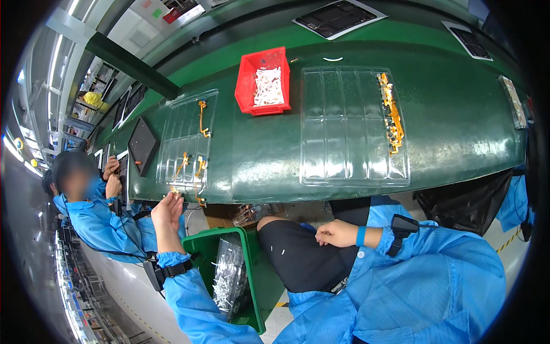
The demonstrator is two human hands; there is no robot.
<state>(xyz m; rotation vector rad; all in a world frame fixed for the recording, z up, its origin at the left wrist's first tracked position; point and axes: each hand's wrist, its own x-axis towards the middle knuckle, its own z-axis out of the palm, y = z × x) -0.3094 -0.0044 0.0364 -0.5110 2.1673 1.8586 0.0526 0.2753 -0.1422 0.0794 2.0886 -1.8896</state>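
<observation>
My left hand point(167, 212) is raised at the table's near edge, by the left clear plastic tray point(189, 123). Its fingertips are pinched on a small orange flex cable point(174, 190), mostly hidden by the fingers. More orange flex cables point(203, 120) lie spread over that tray. My right hand point(338, 234) rests on my dark-clad thigh, fingers curled together; whether anything is inside cannot be seen. Across the table, a larger clear tray point(338, 126) carries a row of orange flex cables point(391, 114) along its right side.
A red bin point(245, 86) of small white pieces stands between the trays. Below the table edge is a green bin point(252, 275) holding clear plastic trays. A co-worker in blue point(109, 223) works at the left. Dark panels point(341, 18) lie along the back; a black bag point(458, 200) hangs right.
</observation>
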